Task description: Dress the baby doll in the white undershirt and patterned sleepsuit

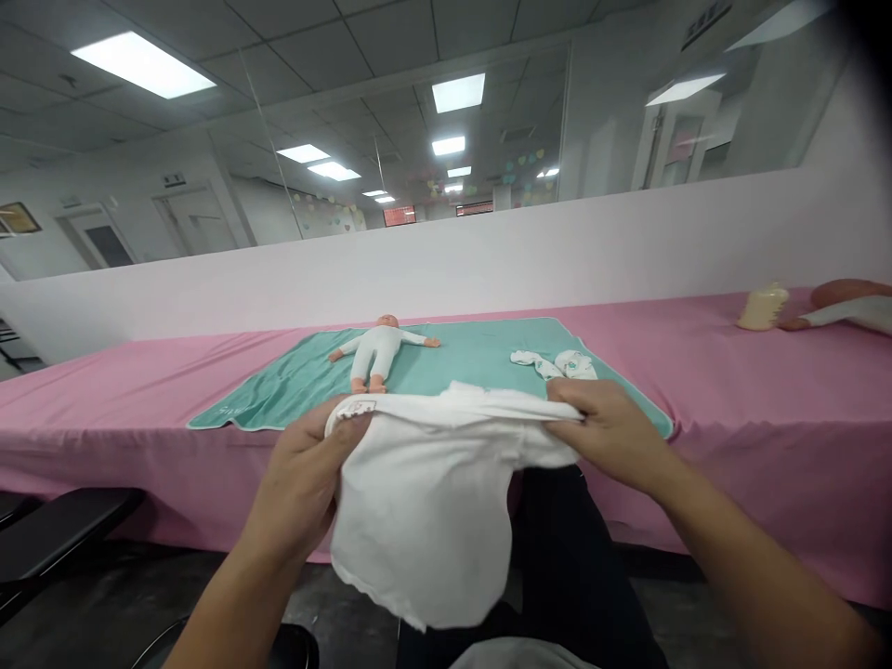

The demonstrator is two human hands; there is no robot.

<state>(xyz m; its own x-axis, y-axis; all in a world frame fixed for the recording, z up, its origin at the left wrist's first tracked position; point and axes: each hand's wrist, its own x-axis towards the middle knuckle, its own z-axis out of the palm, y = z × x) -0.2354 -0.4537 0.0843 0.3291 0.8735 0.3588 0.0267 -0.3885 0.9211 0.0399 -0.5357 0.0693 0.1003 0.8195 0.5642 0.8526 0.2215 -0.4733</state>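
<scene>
A small white baby garment [425, 520] hangs in front of me, stretched between both hands. My left hand [307, 465] pinches its left end, where a small printed mark shows near the thumb. My right hand [606, 427] grips the other end, with the fabric drawn taut along the top edge. Beyond it, a baby doll [380, 351] in a white suit lies on its back on a green cloth [460, 358], arms spread. To the doll's right, a crumpled white printed cloth item [557, 362] rests on the same green cloth.
The long table has a pink cover [711, 372]. At its right stand a cream-coloured bottle [763, 308] and part of another doll [854, 311]. A black chair [66, 534] is at the lower left. A white wall with glass panels backs the table.
</scene>
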